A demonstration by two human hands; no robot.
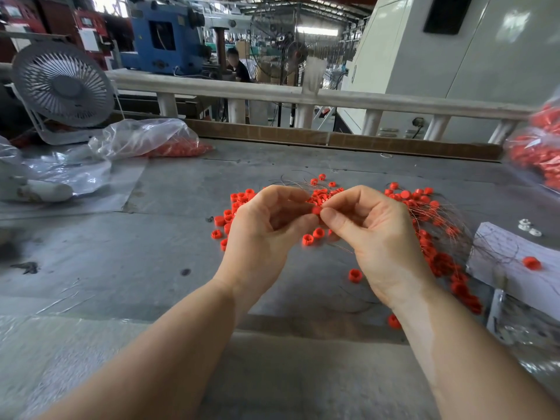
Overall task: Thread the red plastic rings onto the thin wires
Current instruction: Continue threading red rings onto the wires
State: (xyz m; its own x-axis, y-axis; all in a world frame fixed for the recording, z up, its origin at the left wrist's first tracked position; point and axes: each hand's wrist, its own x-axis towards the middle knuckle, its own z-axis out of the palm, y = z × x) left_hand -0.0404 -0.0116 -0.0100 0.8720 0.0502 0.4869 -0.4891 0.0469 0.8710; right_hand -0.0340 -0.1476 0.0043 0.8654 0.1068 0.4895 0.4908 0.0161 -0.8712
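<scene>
Both hands meet above a scatter of loose red rings on the grey table. Between them is one red ring, pinched by the fingertips of my left hand and touched by the thumb and fingers of my right hand. My right hand's fingers are curled; a thin wire runs under it, and whether it holds that wire I cannot tell. A fan of thin wires with red rings threaded on them spreads to the right.
A small grey fan and a plastic bag of red rings lie at the back left. Another bag of rings sits at the far right. White paper with one red ring and small white parts lies at the right.
</scene>
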